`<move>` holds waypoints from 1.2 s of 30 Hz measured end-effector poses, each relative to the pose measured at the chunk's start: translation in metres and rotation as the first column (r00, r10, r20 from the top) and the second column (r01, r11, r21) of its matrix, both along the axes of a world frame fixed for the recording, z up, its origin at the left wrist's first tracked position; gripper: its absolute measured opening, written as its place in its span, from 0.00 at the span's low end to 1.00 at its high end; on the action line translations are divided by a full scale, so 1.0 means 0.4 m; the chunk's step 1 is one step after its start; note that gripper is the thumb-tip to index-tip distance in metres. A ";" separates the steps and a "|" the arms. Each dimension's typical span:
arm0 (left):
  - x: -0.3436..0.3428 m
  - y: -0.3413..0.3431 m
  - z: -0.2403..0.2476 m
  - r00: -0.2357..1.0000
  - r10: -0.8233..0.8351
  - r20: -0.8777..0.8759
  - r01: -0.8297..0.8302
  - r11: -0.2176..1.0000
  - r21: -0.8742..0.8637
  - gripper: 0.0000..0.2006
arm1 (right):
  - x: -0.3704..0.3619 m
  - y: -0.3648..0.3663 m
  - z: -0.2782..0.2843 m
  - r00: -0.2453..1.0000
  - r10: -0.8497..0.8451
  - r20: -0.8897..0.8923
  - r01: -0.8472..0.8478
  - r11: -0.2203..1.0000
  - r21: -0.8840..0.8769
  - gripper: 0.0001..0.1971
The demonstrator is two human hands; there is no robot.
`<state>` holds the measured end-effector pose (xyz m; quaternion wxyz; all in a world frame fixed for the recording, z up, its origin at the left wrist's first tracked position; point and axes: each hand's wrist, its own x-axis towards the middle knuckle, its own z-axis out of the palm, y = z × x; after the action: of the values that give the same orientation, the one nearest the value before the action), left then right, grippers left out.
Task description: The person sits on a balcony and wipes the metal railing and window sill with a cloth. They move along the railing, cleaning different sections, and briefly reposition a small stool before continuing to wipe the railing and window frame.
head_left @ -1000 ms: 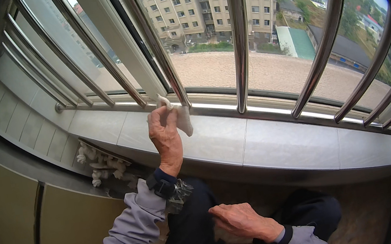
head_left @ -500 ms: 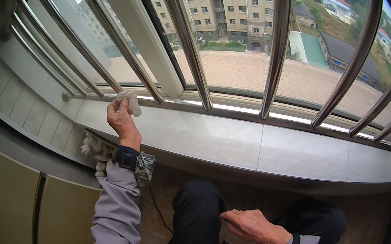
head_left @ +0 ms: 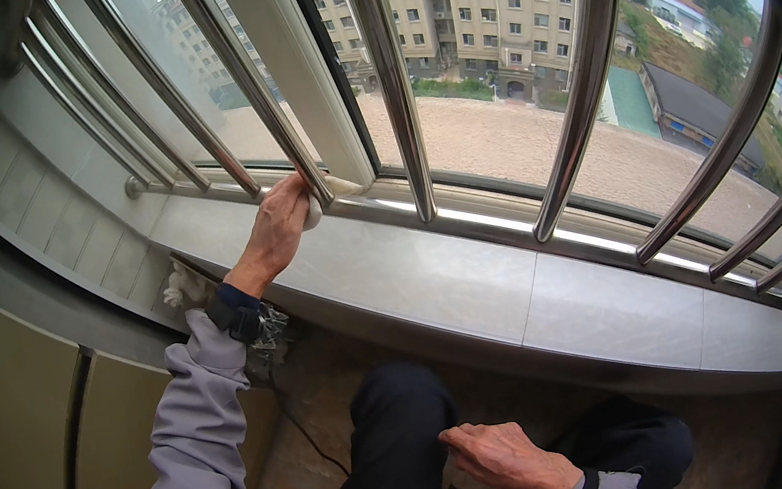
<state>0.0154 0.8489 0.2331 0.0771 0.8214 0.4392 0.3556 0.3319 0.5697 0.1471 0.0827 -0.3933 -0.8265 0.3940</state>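
My left hand [head_left: 279, 223] is closed on a pale, beige-white rag [head_left: 312, 214] at the foot of a shiny metal window bar [head_left: 277, 125]. The hand covers most of the rag; only an edge shows beside the bar, above the tiled sill [head_left: 395, 269]. My right hand [head_left: 509, 458] rests low between my legs, back upward. Its fingers are loosely bent, and nothing shows in them, though their undersides are hidden.
Metal bars [head_left: 394, 92] stand in a row before the window. Left of the sill is a beige cabinet [head_left: 15, 402]. A whitish figure-like object [head_left: 183, 286] and a plastic-wrapped item [head_left: 269, 339] with a dark cord [head_left: 308, 434] lie under my left arm.
My left hand has moved right and slightly down with the rag, from between two bars to the foot of the right-hand one. The view has shifted slightly. My right hand stays where it was.
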 end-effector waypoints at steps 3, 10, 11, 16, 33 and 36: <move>-0.047 -0.010 0.007 0.970 0.107 -0.219 -0.051 0.968 0.246 0.14 | -0.004 -0.001 -0.004 1.000 0.002 -0.021 -0.002 1.000 0.007 0.16; -0.030 -0.027 -0.017 0.855 0.439 -0.277 -0.254 0.819 0.515 0.14 | 0.003 -0.007 -0.004 1.000 0.017 0.005 -0.017 1.000 0.019 0.16; -0.016 -0.041 -0.023 0.854 0.459 -0.245 -0.297 0.817 0.495 0.14 | 0.005 -0.008 -0.005 1.000 0.016 0.009 -0.016 0.999 0.037 0.15; 0.069 -0.145 -0.087 0.925 0.361 0.119 -0.378 0.846 0.376 0.10 | 0.007 -0.017 -0.013 0.999 0.035 0.022 -0.036 0.996 0.086 0.14; -0.156 0.048 -0.138 0.543 0.464 0.701 -0.442 0.867 -0.231 0.10 | 0.000 -0.013 -0.047 0.998 0.042 0.047 -0.050 0.982 0.182 0.08; -0.111 -0.007 -0.158 0.619 0.355 0.700 -0.254 0.935 -0.250 0.09 | -0.010 -0.009 -0.050 0.999 0.050 0.011 -0.052 0.982 0.184 0.07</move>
<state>-0.0291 0.8461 0.1699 0.2374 0.5148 0.5250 0.6348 0.3279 0.5659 0.1270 0.1059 -0.3640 -0.8695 0.3166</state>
